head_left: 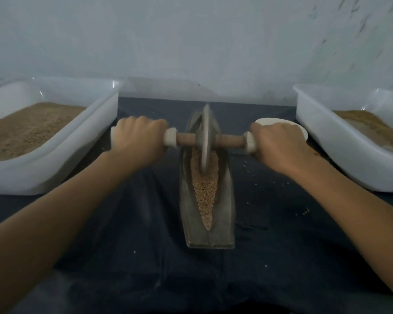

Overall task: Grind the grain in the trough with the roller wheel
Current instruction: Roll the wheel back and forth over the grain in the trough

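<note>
Trough (208,223) sits mid-bench, lengthwise. Roller wheel (205,141) stands in grain (204,191) toward its far end. Left hand (138,138) and right hand (279,143) grip the axle ends, fingers wrapped. Recommendation: keep wheel upright, pressure equal, strokes full-length.

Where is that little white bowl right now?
In the head view, the white bowl sits on the dark cloth just behind the right hand, beside the right-side white tub.
</note>
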The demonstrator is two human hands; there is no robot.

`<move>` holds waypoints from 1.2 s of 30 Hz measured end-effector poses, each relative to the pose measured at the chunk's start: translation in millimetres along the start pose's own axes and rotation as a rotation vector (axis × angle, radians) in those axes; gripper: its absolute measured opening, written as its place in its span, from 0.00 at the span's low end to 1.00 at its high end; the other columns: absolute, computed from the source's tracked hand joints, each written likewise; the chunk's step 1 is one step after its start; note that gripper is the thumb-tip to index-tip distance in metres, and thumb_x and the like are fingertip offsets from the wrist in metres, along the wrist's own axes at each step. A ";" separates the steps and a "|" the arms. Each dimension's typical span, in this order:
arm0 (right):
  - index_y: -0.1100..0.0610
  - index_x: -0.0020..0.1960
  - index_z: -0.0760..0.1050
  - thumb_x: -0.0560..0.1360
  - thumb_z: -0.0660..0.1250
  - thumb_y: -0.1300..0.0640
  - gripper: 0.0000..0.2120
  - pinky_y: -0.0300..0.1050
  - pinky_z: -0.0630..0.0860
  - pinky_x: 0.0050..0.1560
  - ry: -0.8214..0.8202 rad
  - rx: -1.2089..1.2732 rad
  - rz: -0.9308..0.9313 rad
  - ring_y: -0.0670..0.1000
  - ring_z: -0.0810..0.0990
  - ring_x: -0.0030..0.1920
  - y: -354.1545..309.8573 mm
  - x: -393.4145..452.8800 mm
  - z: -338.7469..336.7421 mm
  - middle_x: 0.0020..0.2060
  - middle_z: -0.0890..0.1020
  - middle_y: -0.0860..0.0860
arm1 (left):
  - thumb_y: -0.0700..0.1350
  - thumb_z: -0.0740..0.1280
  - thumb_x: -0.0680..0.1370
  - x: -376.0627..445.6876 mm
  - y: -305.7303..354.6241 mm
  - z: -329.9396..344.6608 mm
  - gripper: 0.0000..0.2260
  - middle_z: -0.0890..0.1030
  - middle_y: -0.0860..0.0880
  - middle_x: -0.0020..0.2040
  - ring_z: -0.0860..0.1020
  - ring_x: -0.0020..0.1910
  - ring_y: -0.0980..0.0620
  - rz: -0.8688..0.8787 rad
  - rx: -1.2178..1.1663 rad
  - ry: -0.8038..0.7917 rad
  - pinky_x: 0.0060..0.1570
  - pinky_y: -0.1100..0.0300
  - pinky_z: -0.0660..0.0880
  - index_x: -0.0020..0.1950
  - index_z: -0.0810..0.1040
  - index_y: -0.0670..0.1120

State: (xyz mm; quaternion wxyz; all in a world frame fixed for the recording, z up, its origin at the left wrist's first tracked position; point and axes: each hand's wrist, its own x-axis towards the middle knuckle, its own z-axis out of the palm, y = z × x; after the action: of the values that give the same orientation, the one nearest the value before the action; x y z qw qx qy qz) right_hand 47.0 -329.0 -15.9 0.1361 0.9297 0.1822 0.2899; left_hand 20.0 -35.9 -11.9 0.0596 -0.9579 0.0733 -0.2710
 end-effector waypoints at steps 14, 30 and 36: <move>0.53 0.42 0.68 0.68 0.70 0.49 0.12 0.43 0.64 0.30 -0.040 0.116 0.040 0.59 0.76 0.32 3.9 -9.6 11.6 0.31 0.76 0.53 | 0.53 0.68 0.73 -2.3 0.2 -4.5 0.12 0.80 0.46 0.37 0.79 0.37 0.40 0.038 0.059 0.003 0.34 0.55 0.67 0.38 0.67 0.51; 0.53 0.34 0.67 0.50 0.79 0.59 0.22 0.33 0.52 0.26 0.005 0.179 -0.133 0.51 0.58 0.20 3.2 -74.8 -62.2 0.22 0.65 0.46 | 0.49 0.77 0.63 -81.5 -8.2 -49.3 0.19 0.68 0.55 0.23 0.69 0.20 0.48 0.147 -0.035 0.044 0.25 0.64 0.60 0.31 0.65 0.52; 0.52 0.40 0.65 0.65 0.74 0.52 0.17 0.41 0.61 0.26 0.002 -0.031 0.021 0.58 0.75 0.27 6.7 11.3 8.0 0.27 0.73 0.50 | 0.57 0.65 0.73 9.6 -8.0 5.7 0.10 0.79 0.49 0.37 0.79 0.38 0.42 -0.023 0.024 -0.082 0.35 0.56 0.68 0.39 0.73 0.52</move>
State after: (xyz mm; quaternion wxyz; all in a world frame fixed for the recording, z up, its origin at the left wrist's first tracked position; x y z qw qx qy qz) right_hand 62.1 -331.5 -14.3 0.1474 0.9290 0.1677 0.2951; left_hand 32.0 -29.3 -10.6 0.0712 -0.9682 0.0566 -0.2329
